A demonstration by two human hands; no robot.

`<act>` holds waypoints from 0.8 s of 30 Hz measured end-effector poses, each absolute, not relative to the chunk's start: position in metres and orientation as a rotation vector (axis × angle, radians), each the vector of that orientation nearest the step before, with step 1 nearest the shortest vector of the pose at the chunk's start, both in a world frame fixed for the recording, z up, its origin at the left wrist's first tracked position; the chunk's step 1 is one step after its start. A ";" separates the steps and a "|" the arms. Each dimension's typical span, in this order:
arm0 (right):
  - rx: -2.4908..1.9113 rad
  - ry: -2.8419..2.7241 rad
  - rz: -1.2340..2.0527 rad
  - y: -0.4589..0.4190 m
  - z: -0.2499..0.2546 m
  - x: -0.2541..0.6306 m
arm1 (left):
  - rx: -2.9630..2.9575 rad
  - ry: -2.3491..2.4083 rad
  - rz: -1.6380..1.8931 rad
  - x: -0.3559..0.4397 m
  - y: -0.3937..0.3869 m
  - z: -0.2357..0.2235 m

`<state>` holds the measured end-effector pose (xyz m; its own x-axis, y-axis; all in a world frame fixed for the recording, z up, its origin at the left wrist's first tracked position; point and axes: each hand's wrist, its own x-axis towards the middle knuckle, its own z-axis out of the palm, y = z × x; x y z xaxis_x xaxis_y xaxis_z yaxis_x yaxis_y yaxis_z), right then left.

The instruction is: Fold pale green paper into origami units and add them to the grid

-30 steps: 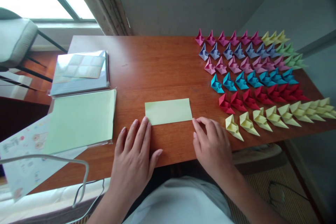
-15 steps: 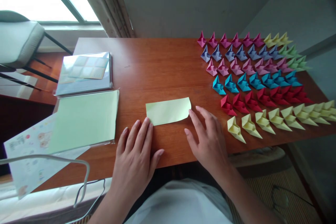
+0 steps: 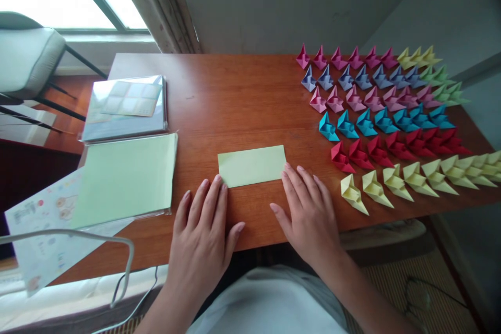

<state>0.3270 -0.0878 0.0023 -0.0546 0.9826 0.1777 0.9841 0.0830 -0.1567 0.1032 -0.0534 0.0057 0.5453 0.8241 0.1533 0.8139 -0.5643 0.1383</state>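
Note:
A pale yellow-green paper rectangle (image 3: 252, 166) lies flat on the wooden table, its long side running left to right. My left hand (image 3: 203, 227) rests flat at its near left corner, fingertips touching the edge and thumb spread. At the right end, the fingertips of my right hand (image 3: 309, 209) touch the near right corner; that hand is also laid out flat with the thumb apart. Neither hand grips anything. To the right stand rows of folded paper boats, the closest row being pale yellow (image 3: 395, 182), with red ones (image 3: 378, 151) behind it.
Further rows hold blue (image 3: 366, 122), pink, purple and magenta folded pieces. On the left lie a stack of light green paper (image 3: 125, 180), a plastic-wrapped pack (image 3: 129, 125) and a printed sheet (image 3: 43, 240). A white cable (image 3: 86, 235) loops at front left; a chair (image 3: 33, 57) stands beyond.
My right hand has gone from bent fingers at the paper's corner to lying flat on it. The paper's right end, slightly curled half a second ago, is flat. My left hand stays put.

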 end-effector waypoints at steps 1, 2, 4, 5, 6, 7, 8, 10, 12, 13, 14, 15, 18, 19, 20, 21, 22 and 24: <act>-1.982 -2.120 -0.015 -0.088 0.002 0.326 | 2.711 1.455 0.316 0.104 -0.054 0.006; -1.981 -2.118 -0.018 -0.089 0.002 0.326 | 2.704 1.465 0.321 0.105 -0.055 0.005; -1.977 -2.113 -0.023 -0.089 0.001 0.326 | 2.693 1.477 0.330 0.106 -0.056 0.005; -1.974 -2.109 -0.023 -0.088 0.001 0.326 | 2.691 1.477 0.338 0.106 -0.056 0.005; -1.969 -2.106 -0.023 -0.088 0.000 0.326 | 2.687 1.477 0.343 0.106 -0.057 0.004; -1.962 -2.102 -0.022 -0.088 0.000 0.326 | 2.684 1.477 0.352 0.106 -0.057 0.004; -1.953 -2.098 -0.023 -0.087 0.000 0.327 | 2.679 1.478 0.365 0.106 -0.056 0.004; -1.927 -2.094 -0.028 -0.085 0.001 0.329 | 2.663 1.487 0.413 0.106 -0.055 0.006; -1.901 -2.101 -0.031 -0.082 0.003 0.332 | 2.646 1.493 0.479 0.107 -0.054 0.009; -1.892 -2.109 -0.033 -0.080 0.005 0.333 | 2.643 1.486 0.505 0.109 -0.052 0.011; -1.887 -2.119 -0.036 -0.078 0.008 0.335 | 2.643 1.474 0.525 0.111 -0.051 0.014; -1.886 -2.132 -0.041 -0.076 0.010 0.337 | 2.646 1.464 0.537 0.114 -0.050 0.016; -1.887 -2.175 -0.080 -0.069 0.018 0.342 | 2.671 1.404 0.541 0.125 -0.047 0.019; -1.873 -2.199 -0.090 -0.066 0.020 0.343 | 2.679 1.378 0.534 0.129 -0.046 0.019; -1.846 -2.231 -0.093 -0.063 0.022 0.344 | 2.686 1.350 0.526 0.133 -0.046 0.019; -1.810 -2.272 -0.086 -0.060 0.023 0.345 | 2.690 1.325 0.508 0.137 -0.045 0.020; -1.765 -2.317 -0.070 -0.058 0.024 0.347 | 2.692 1.310 0.491 0.140 -0.045 0.020; -1.672 -2.402 -0.034 -0.052 0.025 0.349 | 2.694 1.288 0.466 0.145 -0.044 0.021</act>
<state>0.3488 -0.0523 0.0245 -0.3320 0.9244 0.1878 0.9293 0.3546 -0.1028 0.1445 -0.0442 0.0205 0.5905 0.7756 0.2232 0.7389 -0.6307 0.2371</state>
